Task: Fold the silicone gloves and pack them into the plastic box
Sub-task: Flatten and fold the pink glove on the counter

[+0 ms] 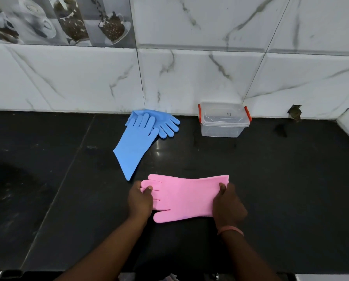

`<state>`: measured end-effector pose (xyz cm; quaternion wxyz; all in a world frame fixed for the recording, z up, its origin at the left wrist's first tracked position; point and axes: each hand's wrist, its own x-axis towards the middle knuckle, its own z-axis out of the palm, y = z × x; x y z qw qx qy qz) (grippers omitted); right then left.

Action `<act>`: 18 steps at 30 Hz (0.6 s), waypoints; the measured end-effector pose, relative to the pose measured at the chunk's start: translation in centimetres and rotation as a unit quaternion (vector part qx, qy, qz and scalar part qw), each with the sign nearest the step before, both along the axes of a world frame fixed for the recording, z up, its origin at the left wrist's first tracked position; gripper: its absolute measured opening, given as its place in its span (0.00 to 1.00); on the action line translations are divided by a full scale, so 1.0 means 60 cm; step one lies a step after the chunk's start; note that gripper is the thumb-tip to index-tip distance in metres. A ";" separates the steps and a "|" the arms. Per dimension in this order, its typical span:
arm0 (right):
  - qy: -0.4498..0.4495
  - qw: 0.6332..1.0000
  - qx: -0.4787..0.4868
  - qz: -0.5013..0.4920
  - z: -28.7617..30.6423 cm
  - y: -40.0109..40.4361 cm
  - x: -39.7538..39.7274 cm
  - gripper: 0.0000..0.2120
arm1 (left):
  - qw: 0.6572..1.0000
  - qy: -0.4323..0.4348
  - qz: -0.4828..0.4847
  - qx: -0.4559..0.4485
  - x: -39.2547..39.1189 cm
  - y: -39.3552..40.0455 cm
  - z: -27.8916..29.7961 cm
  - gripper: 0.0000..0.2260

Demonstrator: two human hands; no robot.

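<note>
A pink silicone glove [184,196] lies flat on the black counter near me, fingers pointing left and cuff to the right. My left hand [140,200] pinches its fingertips, thumb on top. My right hand [228,203] grips the cuff end, thumb on top. Two blue silicone gloves [137,142] lie overlapping farther back, against the wall. The clear plastic box [223,120] with orange clips stands by the wall at the back right, its lid on.
The black stone counter [271,179] runs to a marble-tiled wall [189,78]. A small hole in the wall with debris [295,113] is right of the box. A sink basin [11,189] lies dark at the left.
</note>
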<state>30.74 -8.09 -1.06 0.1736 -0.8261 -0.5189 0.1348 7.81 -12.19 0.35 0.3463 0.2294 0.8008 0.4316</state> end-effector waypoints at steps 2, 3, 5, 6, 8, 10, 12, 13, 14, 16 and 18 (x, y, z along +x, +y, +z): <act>0.004 1.000 0.018 0.005 0.001 0.013 -0.005 0.19 | 1.000 -0.007 0.002 0.009 0.001 0.010 0.004 0.04; 0.005 1.000 0.026 0.007 0.003 0.019 -0.007 0.20 | 1.000 -0.012 0.004 0.014 0.001 0.015 0.006 0.05; 0.006 0.999 0.033 0.008 0.006 0.029 -0.009 0.20 | 1.000 -0.016 0.004 0.018 0.001 0.025 0.012 0.04; 0.007 0.999 0.031 0.009 0.005 0.033 -0.008 0.20 | 1.000 -0.019 0.003 0.017 0.002 0.030 0.017 0.03; 0.021 1.000 0.014 0.010 0.006 0.038 -0.004 0.20 | 0.999 -0.035 0.000 0.008 -0.001 0.037 0.027 0.02; 0.045 0.999 -0.003 0.010 0.006 0.036 0.006 0.20 | 0.998 -0.056 -0.012 0.004 -0.007 0.037 0.032 0.04; 0.056 0.998 -0.005 0.008 0.004 0.031 0.018 0.19 | 0.998 -0.062 -0.026 0.004 -0.011 0.034 0.036 0.06; 0.061 0.998 -0.002 0.004 0.003 0.029 0.024 0.18 | 0.998 -0.063 -0.028 0.007 -0.014 0.032 0.038 0.07; 0.074 0.997 0.002 -0.003 0.004 0.029 0.029 0.18 | 0.997 -0.067 -0.025 0.013 -0.016 0.031 0.039 0.07; 0.121 0.992 0.008 -0.015 0.009 0.029 0.035 0.17 | 0.997 -0.076 -0.015 0.022 -0.017 0.029 0.039 0.07; 0.169 0.985 0.024 -0.030 0.015 0.031 0.038 0.17 | 0.996 -0.085 -0.007 0.026 -0.015 0.027 0.037 0.06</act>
